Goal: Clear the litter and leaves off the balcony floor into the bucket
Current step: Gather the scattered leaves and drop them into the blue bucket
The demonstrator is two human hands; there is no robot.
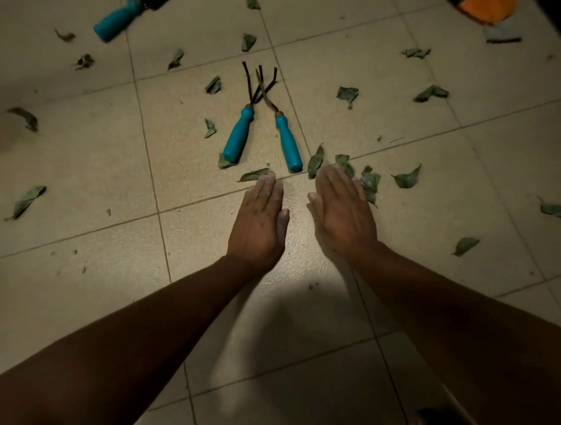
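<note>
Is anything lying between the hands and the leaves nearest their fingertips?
Nothing visible does. The left hand reaches the curled green leaf, and the right hand touches the green leaf cluster. The two blue-handled garden forks lie just beyond. No bucket is clearly visible.

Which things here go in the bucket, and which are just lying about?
For the job:
- dry green leaves scattered over the tiled floor
- open left hand
- open right hand

Lying about:
- two teal-handled metal garden forks
- third teal handle
- orange cloth

No bucket identifiable.
</note>
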